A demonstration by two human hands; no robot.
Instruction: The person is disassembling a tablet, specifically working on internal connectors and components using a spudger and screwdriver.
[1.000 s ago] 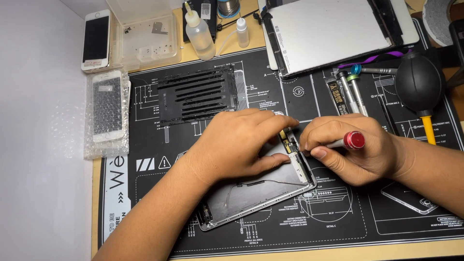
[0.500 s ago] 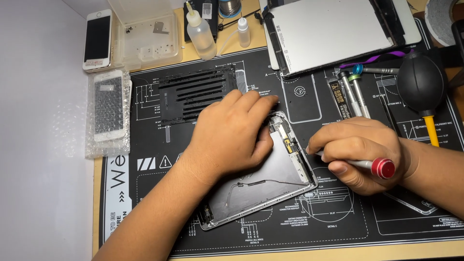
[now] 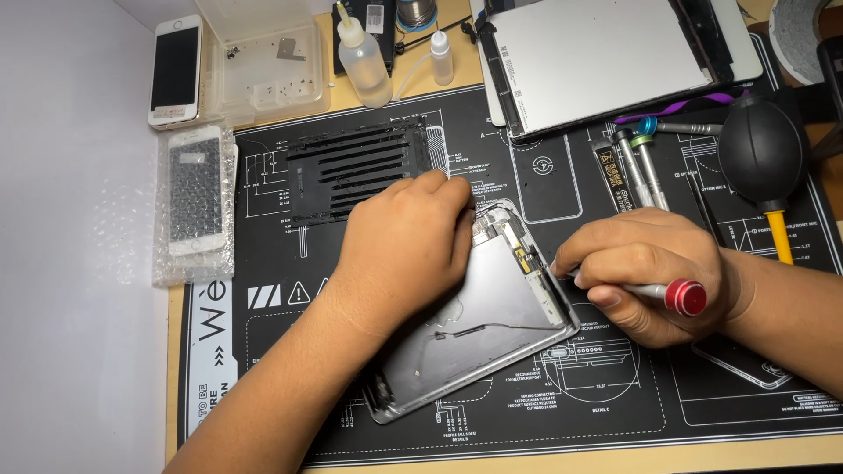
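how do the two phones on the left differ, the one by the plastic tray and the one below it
The upper phone lies bare on the wood, beside the clear parts tray; the lower phone is wrapped in bubble wrap. The upper phone's screen is plain dark glass, while the lower phone's looks mottled through the wrap. Both are white-fronted, lie face up and stand lengthwise, away from both hands.

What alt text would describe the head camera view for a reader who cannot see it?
A person's right hand holds a red-capped screwdriver at the edge of an opened silver tablet shell, while the left hand presses on the shell. They work on a black repair mat, with two phones, small bottles and a black air blower around.
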